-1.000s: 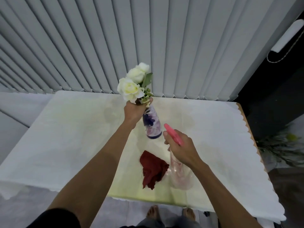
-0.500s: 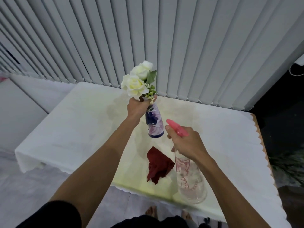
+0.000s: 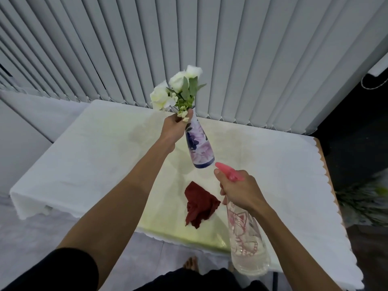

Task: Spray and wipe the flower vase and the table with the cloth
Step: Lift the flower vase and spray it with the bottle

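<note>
My left hand (image 3: 175,128) grips the neck of the flower vase (image 3: 199,147), a white bottle with purple and blue flowers, holding it tilted in the air above the table (image 3: 94,156). White roses (image 3: 174,89) stick out of its top. My right hand (image 3: 239,191) holds a clear spray bottle (image 3: 245,238) with a pink trigger head (image 3: 227,170), its nozzle pointing at the vase's base, very close to it. A crumpled dark red cloth (image 3: 199,203) lies on the table below, between my arms.
The table has a white scalloped cover with a yellowish patch near its front edge. Grey vertical blinds (image 3: 189,49) hang right behind it. A dark gap and a blurred plant (image 3: 365,198) lie to the right. Bare feet show below the front edge.
The vase has been lifted higher and tilted, its base swinging toward the spray nozzle. The spray bottle has risen with my right hand. The camera view has shifted.
</note>
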Motion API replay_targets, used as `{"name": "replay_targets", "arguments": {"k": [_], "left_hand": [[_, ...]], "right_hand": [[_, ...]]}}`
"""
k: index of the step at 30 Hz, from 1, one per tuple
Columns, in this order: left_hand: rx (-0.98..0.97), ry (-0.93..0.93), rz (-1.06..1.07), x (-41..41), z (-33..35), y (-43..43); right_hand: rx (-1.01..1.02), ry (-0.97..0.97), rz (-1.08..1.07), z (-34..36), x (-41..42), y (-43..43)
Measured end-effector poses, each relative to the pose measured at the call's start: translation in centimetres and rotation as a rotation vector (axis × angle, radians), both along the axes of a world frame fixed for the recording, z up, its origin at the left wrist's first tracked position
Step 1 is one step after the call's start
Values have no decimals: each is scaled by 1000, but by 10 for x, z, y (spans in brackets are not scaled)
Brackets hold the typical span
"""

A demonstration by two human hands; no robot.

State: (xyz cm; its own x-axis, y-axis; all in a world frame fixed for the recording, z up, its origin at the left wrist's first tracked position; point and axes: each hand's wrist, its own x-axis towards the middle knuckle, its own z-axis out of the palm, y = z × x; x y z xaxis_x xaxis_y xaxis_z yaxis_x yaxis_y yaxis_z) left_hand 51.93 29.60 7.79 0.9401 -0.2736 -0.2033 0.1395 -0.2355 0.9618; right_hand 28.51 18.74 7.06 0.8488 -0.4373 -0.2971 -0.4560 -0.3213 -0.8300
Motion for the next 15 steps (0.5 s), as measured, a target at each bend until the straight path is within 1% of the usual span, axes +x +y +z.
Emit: {"name": "replay_targets", "arguments": {"k": [3, 8, 12, 15], "left_hand": [[-16, 8, -90, 4, 1, -2], [-32, -7, -225, 6, 0, -10], [-116, 11, -295, 6, 2, -9], [-177, 14, -347, 7, 6, -5]], "right_hand": [[19, -18, -37, 7, -1, -7], [3, -140, -105, 34, 11, -22], [9, -119, -59, 35, 9, -22], [47, -134, -76, 35, 4, -24]]}}
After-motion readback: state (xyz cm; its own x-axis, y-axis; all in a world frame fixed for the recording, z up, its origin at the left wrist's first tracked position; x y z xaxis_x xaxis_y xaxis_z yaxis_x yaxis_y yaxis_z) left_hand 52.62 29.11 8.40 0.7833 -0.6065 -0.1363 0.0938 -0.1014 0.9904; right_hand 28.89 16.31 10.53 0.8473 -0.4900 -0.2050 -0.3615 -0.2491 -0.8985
